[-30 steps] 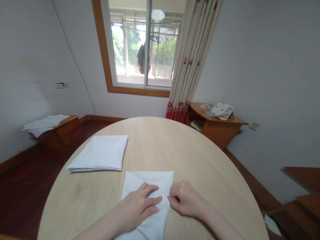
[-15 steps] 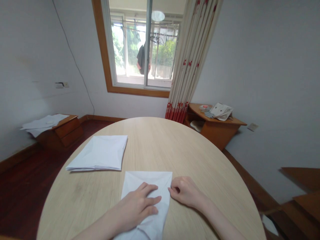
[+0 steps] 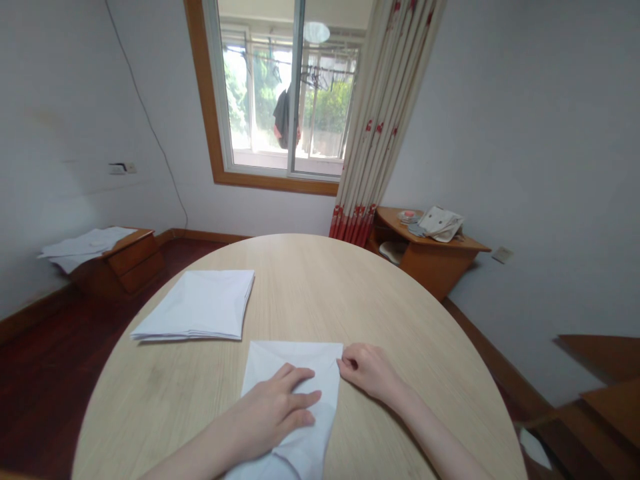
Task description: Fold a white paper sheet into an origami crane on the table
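The left hand [image 3: 267,413] lies flat, fingers spread, pressing the folded white paper [image 3: 280,357] onto the pale wood-grain surface [image 3: 150,393]. The right hand [image 3: 367,370], fingers loosely curled and gripping nothing, has slid farther, to the paper's far right corner. A stack of folded paper [image 3: 195,307] sits far left.

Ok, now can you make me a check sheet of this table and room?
Surface: rounded pale wood-grain table.
Job's things: folded white paper under the hands; stack of folded white paper beside it.
Hands: left hand flat on the paper; right hand with fingertips at its right edge.
Clutter: loose papers on a low wooden cabinet; cloth bag on a corner table.
Cables: thin cable running down the wall.
Surroundings: window, red-flowered curtain, dark wood floor.
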A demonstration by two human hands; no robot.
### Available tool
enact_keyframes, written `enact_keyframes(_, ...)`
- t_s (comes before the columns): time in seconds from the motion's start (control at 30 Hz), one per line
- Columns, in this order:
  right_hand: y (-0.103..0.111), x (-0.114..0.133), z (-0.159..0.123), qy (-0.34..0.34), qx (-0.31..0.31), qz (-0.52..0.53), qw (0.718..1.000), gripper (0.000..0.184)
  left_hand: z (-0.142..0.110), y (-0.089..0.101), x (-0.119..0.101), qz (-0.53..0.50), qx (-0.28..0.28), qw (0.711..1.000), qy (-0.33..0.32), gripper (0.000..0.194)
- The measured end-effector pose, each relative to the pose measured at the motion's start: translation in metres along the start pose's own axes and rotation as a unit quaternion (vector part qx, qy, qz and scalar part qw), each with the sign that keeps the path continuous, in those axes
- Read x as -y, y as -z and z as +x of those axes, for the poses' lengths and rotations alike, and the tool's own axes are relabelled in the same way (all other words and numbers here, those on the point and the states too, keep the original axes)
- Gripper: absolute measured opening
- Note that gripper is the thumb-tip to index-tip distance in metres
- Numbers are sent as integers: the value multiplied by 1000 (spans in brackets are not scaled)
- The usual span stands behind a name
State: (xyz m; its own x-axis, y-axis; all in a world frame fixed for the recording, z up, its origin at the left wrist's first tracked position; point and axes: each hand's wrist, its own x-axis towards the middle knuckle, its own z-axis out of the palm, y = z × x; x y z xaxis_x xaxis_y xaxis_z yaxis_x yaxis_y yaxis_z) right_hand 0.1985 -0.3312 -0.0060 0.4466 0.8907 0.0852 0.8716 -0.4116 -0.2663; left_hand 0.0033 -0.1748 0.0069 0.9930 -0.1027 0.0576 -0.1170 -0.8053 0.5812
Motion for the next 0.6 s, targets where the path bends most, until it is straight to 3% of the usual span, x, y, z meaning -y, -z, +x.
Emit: enact_keyframes(0.6, -6, -15, 13, -78, -67, 21, 995, 32, 0, 8, -8, 3, 27, 999, 19, 34)
